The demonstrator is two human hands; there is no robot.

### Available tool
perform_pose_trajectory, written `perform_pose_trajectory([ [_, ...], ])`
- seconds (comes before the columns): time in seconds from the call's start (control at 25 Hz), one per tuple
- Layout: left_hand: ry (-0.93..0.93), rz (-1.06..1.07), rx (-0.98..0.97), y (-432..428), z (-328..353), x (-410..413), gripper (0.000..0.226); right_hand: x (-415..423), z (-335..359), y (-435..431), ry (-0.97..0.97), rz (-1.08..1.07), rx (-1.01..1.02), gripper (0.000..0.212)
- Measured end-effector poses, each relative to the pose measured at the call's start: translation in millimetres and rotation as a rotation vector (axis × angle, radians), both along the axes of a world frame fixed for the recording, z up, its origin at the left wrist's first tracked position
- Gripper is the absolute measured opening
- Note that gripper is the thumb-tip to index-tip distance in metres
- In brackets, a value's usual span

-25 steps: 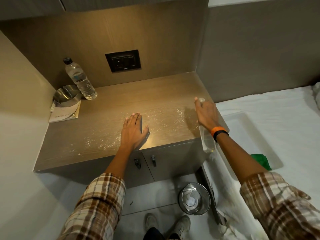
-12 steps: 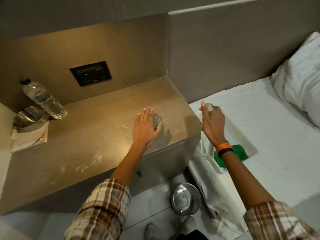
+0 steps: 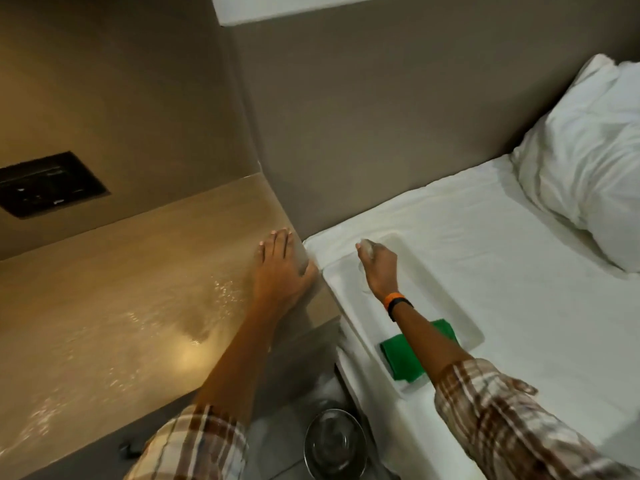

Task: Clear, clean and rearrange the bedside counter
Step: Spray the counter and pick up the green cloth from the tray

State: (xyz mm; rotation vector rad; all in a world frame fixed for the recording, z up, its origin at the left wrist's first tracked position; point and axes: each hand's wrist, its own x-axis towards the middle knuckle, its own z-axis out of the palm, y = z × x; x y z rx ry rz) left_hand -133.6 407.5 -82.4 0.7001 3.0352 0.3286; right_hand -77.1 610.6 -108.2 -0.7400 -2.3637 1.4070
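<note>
While the counter sits wet and speckled with spray droplets, I judge the step in hand to be parking the spray bottle so the wiping can start. My right hand is over the white tray on the bed, fingers curled tight round the bottle's top; most of its clear body is hidden or blurred below my fist, and I cannot tell whether its base touches the tray floor. To do this well I would lower it upright into the far end of the tray, feel it settle, then let go, since the mattress beneath is soft and a tall bottle could tip. The green cloth lies at the near end of the same tray, partly under my forearm, so it is the natural next pick-up. My left hand lies flat on the counter's right edge, fingers straight and close together, gripping nothing that I can make out; it steadies me and should stay off the wet patch. That top is a pale wood-grain laminate, glaring under a warm light, and the droplets run from the near left toward my left hand. A dark switch plate sits in the back wall, a pillow lies at the head of the bed, and a round steel bin stands on the floor below.
</note>
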Motion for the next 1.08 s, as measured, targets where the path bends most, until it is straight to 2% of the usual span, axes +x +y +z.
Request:
perform_pose_trajectory([
  [0.16,0.068,0.041,0.015,2,-4,-2,0.082,-26,-50,18,-0.13,0.082,-0.088,0.032],
  [0.32,0.067,0.033,-0.012,2,-3,-1,0.083,-43,-66,21,-0.192,0.178,0.008,0.034],
  [0.44,0.045,0.036,-0.007,4,0,1,0.079,-43,-66,20,-0.213,0.132,-0.056,0.034],
  [0.56,0.054,0.015,-0.044,4,8,6,0.074,-34,-49,21,-0.264,0.156,-0.108,0.052],
  [0.68,0.069,-0.053,0.001,31,18,22,0.072,-12,-34,32,-0.225,0.151,-0.017,0.063],
  [0.8,0.081,-0.17,0.123,94,14,52,0.065,28,-39,56,-0.271,0.165,0.152,0.055],
  [0.92,-0.083,-0.268,0.16,152,-26,88,0.059,77,-77,87,-0.492,0.223,0.226,0.048],
  [1.08,-0.436,-0.286,-0.084,179,-140,111,0.044,127,-156,133,-0.813,0.155,0.209,0.055],
])
